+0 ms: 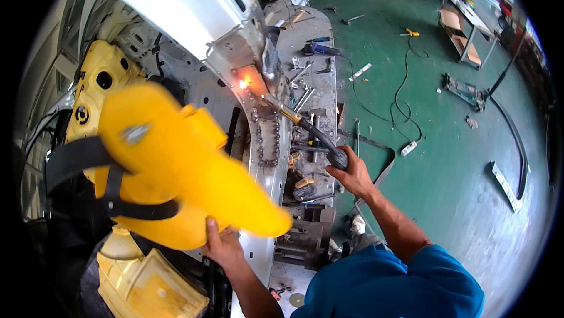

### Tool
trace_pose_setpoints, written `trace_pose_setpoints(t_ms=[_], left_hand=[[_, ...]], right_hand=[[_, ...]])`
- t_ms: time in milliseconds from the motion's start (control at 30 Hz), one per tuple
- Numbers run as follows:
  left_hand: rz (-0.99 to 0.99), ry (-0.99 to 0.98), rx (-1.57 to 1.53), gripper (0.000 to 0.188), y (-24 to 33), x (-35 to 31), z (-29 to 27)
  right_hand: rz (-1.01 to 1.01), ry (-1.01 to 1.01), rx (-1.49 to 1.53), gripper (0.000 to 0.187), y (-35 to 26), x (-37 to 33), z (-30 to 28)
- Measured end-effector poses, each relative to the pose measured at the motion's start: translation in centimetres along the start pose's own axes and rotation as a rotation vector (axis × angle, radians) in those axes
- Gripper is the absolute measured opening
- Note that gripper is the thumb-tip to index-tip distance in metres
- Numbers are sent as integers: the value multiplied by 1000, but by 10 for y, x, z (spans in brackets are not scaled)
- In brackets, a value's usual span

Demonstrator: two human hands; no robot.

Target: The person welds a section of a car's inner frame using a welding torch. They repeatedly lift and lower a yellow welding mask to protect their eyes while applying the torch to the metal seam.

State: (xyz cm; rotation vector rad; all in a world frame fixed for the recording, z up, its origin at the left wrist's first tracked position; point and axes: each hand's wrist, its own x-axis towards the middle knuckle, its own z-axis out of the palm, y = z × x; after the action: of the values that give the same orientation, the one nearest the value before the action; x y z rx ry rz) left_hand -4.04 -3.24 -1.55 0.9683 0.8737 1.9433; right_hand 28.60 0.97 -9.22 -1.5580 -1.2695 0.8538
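A welding torch points its brass-coloured tip at a car body frame, just beside an orange glowing spot. Below the glow, rows of weld beads run down the metal. The person's right hand is curled around the torch's dark handle end. The left hand pinches the lower edge of a yellow welding mask, thumb in sight, fingers hidden behind it. The mask is blurred and held out to the left of the glow.

For good work here, a steady right wrist and an even gap at the tip would probably matter most, with the mask between eyes and any arc. Bare fingers are best kept off the hot metal.

Right of the frame, a grey bench carries loose tools and a blue grinder; beyond is green floor.
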Motion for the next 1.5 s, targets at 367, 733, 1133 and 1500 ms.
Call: trace_pose_setpoints(t_ms=[367, 733, 1133, 1500], left_hand=[[-360, -132, -486, 31, -4, -27, -97], [-303, -6, -378, 37, -13, -40, -104], [-267, 96, -96, 47, -11, -39, -82], [-197, 143, 30, 51, -11, -39, -69]], right_hand=[[19, -72, -28, 55, 31, -50, -35], [-49, -101, 68, 51, 32, -51, -29], [-12, -116, -132, 53, -12, 45, 0], [-72, -49, -126, 52, -10, 62, 21]])
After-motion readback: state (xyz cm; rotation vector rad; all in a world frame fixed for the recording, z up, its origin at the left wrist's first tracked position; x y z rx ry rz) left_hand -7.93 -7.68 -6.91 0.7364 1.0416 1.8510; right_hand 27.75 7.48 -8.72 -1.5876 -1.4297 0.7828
